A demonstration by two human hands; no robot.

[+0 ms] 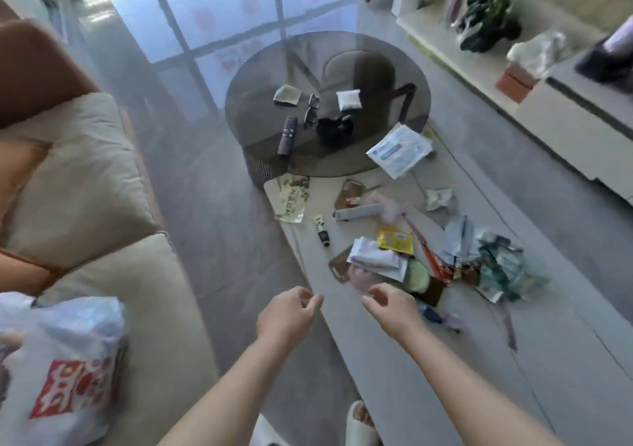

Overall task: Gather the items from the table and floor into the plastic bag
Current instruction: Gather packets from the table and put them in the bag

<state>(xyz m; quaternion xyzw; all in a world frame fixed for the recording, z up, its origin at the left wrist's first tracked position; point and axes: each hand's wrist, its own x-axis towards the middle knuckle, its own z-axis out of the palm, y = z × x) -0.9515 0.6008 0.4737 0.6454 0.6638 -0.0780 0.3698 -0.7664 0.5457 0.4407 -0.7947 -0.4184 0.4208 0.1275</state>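
Wrappers and packets lie scattered on the long pale table (394, 360): a yellow sachet (395, 240), a white crumpled packet (375, 261), a green pouch (291, 200) and a heap of crumpled wrappers (500, 264). A white plastic bag with a red print (65, 367) sits on the sofa at the lower left. My left hand (287, 315) and my right hand (390, 308) hover side by side over the table's near edge, fingers loosely curled, holding nothing.
A round dark glass table (394, 68) carries a remote (287, 135), glasses (311, 110), a white pouch (348, 99) and a blue-white packet (399, 151) at its rim. A beige sofa (78, 178) runs along the left. A low white cabinet (548, 116) stands on the right.
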